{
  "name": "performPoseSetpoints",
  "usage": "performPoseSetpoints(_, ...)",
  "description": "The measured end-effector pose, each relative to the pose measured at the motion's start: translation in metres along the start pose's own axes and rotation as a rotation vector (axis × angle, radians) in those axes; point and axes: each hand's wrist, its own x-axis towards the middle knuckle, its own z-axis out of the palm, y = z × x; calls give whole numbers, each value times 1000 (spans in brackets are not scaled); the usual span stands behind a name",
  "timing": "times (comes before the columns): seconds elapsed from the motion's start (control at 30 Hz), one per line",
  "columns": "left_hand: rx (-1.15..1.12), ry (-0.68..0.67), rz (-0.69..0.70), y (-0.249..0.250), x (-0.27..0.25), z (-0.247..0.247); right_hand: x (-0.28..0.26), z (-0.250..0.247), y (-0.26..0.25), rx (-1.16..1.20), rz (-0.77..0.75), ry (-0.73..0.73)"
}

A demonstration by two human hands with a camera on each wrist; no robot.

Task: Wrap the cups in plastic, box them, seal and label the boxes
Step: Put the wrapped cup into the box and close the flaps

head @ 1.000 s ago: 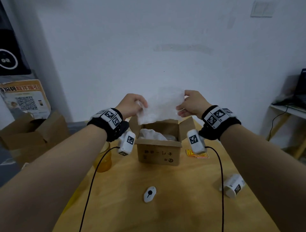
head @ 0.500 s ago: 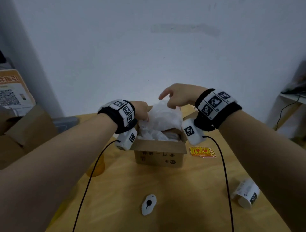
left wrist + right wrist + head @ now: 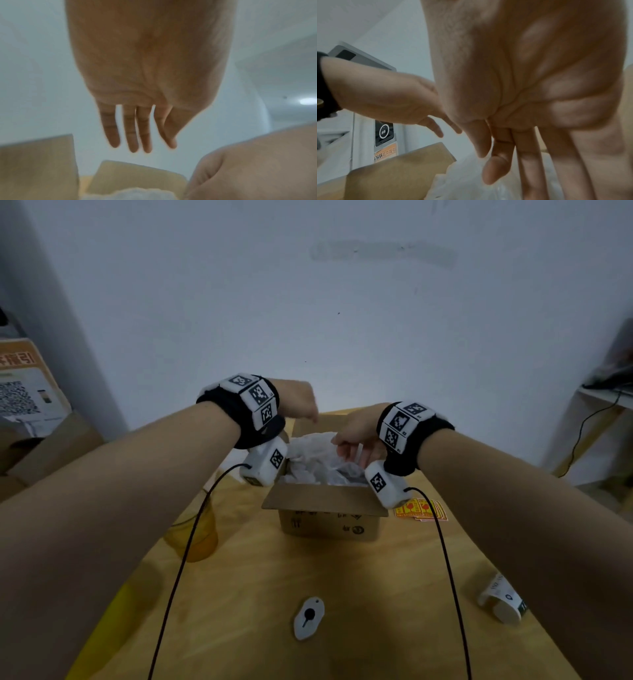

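Box holds plastic wrap, flaps up; both hands' grip apart (empty). Seal & label left.

Close view along the right hand, palm facing the camera, fingers extended down over white crumpled plastic in an open cardboard box. The left hand reaches in from the left, fingers straight.
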Motion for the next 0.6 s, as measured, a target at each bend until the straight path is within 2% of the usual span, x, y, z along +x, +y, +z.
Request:
performPoseSetpoints(0.07,-328,-18,-7,4,2,1,1,0,0,5,13,-17)
performPoseSetpoints(0.17,-542,-233,-146,10,1,21,-3,-8,-1,7,55,-24)
performPoseSetpoints(0.3,-672,-335,-235,10,9,37,-5,-23,-2,105,-26,222)
performPoseSetpoints(0.33,-692,-359,-245,9,12,38,-4,-24,-2,136,-35,209)
performPoseSetpoints(0.47,-730,-458,-259,-9,22,37,8,-15,2,297,83,-43)
performPoseSetpoints(0.6,-720,-368,-305,-25,29,32,23,-16,5,357,143,-162)
